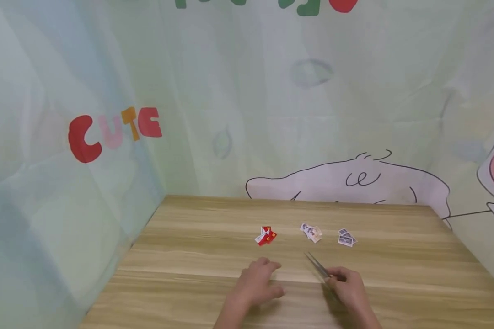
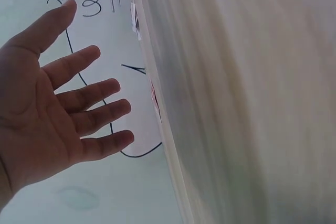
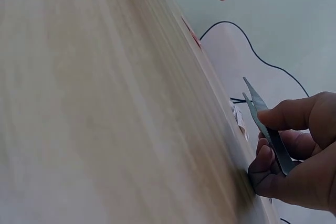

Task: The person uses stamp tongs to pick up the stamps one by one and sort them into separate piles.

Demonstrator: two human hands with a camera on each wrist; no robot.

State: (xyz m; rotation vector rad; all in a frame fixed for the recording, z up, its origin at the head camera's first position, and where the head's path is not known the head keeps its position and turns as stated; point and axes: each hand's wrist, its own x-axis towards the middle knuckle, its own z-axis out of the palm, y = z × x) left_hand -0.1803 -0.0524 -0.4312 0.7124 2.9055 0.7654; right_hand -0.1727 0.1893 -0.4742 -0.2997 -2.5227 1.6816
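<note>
My right hand (image 1: 347,288) grips a pair of metal tweezers (image 3: 266,127), thumb on one side and fingers curled on the other. The tweezers' two tips stand slightly apart and point away toward the far side of the table, with nothing between them. My left hand (image 1: 255,283) holds nothing; in the left wrist view its fingers (image 2: 86,95) are spread and loosely straight. Beyond the hands lie three small piles of stamp-like paper pieces: a red and white pile (image 1: 265,236) at left, a pale printed pile (image 1: 311,232) in the middle, a grey pile (image 1: 347,238) at right.
The wooden table (image 1: 181,256) meets a pale printed cloth wall (image 1: 247,114) along its far edge. A second cloth wall with the letters CUTE (image 1: 85,139) runs along the left side.
</note>
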